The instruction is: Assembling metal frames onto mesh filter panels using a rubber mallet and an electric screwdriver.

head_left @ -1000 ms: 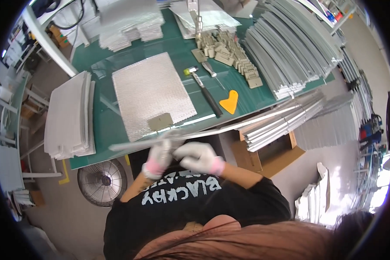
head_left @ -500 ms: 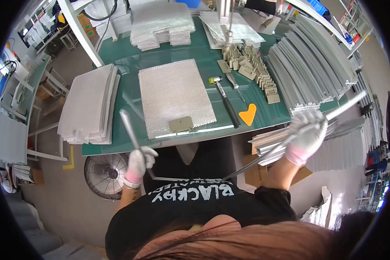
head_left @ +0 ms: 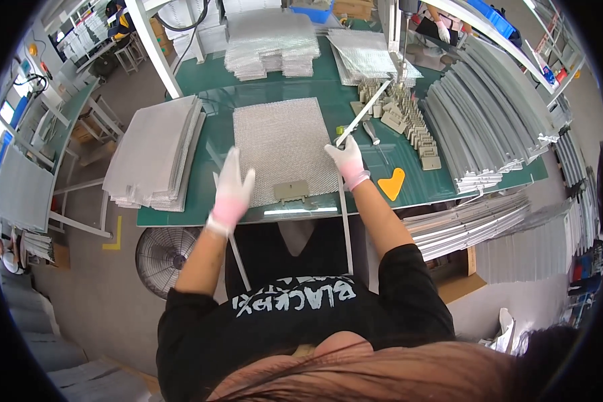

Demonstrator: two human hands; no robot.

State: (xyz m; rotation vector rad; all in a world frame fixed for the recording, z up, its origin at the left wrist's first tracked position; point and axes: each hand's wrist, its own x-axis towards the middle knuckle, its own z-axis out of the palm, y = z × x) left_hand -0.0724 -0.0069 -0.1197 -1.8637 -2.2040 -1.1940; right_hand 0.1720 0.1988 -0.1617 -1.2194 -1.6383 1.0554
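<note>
My right hand (head_left: 347, 163), in a white glove with a pink cuff, is closed on a long thin metal strip (head_left: 370, 104) slanting up over the table. A length of strip also runs down from below that hand toward my lap. My left hand (head_left: 234, 187), gloved alike, has its fingers stretched and thumb apart at the left edge of a silver mesh panel (head_left: 281, 137). Another metal strip (head_left: 238, 264) passes beneath it toward my lap; whether the strips join is hidden. A tan bracket plate (head_left: 291, 190) lies on the panel's near edge.
Right of the panel lie a screwdriver (head_left: 370, 132), a yellow-orange scraper (head_left: 390, 184) and rows of tan brackets (head_left: 415, 134). Stacked mesh sheets (head_left: 154, 151) stand left, grey strips (head_left: 482, 120) right. A floor fan (head_left: 164, 261) stands below the table's left side.
Both hands have moved up and inward over the table, my right hand bringing its strip leftward from the right side. My left hand's fingers have straightened from their grip.
</note>
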